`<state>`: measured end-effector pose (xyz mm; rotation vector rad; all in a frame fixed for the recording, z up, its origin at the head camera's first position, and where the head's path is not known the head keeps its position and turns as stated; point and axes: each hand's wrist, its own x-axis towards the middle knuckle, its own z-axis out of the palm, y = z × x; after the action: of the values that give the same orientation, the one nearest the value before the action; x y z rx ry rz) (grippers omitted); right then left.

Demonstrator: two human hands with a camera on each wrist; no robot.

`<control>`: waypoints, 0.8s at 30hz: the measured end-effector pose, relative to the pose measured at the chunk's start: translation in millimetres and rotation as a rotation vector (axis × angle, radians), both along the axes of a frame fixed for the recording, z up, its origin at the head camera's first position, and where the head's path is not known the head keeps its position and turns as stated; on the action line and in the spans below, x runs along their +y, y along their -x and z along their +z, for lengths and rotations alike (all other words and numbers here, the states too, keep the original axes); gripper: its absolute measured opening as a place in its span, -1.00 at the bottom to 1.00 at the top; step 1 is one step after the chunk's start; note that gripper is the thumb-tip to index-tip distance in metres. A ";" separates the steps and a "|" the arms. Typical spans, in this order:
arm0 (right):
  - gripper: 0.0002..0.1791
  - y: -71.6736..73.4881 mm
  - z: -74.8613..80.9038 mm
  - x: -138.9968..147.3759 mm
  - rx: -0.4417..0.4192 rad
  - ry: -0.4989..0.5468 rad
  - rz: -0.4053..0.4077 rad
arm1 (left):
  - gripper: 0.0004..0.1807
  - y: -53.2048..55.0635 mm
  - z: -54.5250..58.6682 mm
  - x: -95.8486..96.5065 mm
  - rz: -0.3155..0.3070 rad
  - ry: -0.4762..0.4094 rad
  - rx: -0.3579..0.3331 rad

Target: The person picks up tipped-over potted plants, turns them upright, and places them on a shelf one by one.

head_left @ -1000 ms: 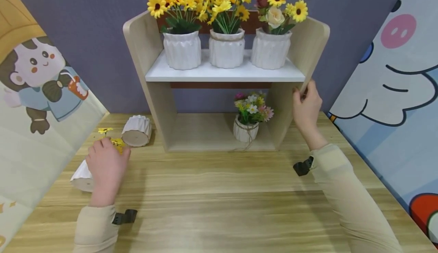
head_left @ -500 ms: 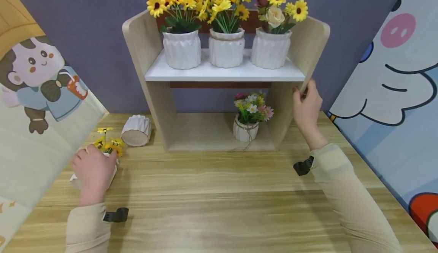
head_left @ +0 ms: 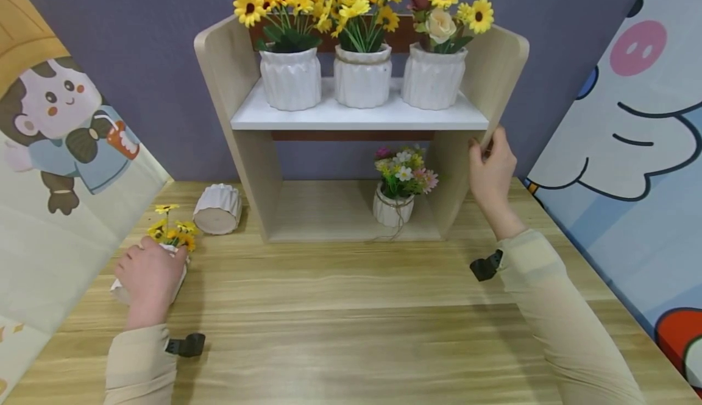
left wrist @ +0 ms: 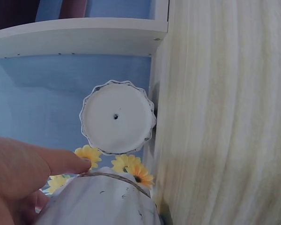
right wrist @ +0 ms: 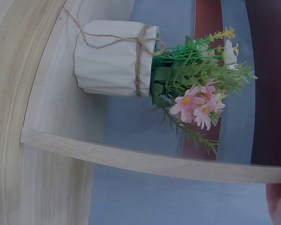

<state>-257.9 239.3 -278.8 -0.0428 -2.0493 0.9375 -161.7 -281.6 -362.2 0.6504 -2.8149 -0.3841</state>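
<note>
At the left of the head view, my left hand [head_left: 148, 274] grips a white flowerpot [head_left: 180, 277] of yellow flowers [head_left: 174, 233], which lies tipped on the table. In the left wrist view a twine band circles that pot [left wrist: 103, 201] near its rim; the fingers are partly out of frame. A second white pot [head_left: 217, 210] lies on its side beyond, its base facing me. Over on the right, my right hand [head_left: 492, 167] holds the front edge of the wooden shelf's right side panel [head_left: 501, 79]. Only a bit of that hand enters the right wrist view.
Several white pots with flowers, among them the middle pot [head_left: 362, 79], stand on the upper white board [head_left: 359, 122]. A twine-tied pot [head_left: 392, 207] of mixed flowers stands on the lower level. Cartoon panels [head_left: 620, 149] flank the wooden table [head_left: 351, 332].
My left hand has moved left and slightly down from the flowers onto the tipped pot, uncovering more yellow blooms. My right hand stays on the shelf panel.
</note>
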 end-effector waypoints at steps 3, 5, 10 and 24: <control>-0.67 -0.3 0.1 0.0 -0.002 0.001 0.001 | -0.33 0.9 -1.5 -1.1 0.002 0.015 -0.037; -0.67 -0.3 0.2 -0.1 -0.001 0.000 0.003 | -0.30 1.1 -2.3 -1.3 -0.001 0.029 -0.055; -0.67 0.1 -0.3 0.0 -0.001 0.000 0.005 | -0.24 0.4 -4.1 -2.4 -0.020 0.087 -0.053; -0.68 0.4 -0.3 -0.7 0.008 0.000 -0.005 | -0.31 -4.9 -0.5 -8.8 -0.065 0.095 0.154</control>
<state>-258.2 238.5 -279.1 -0.0442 -2.0406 0.9333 -156.7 -290.4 -362.7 0.4885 -2.6937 -0.2956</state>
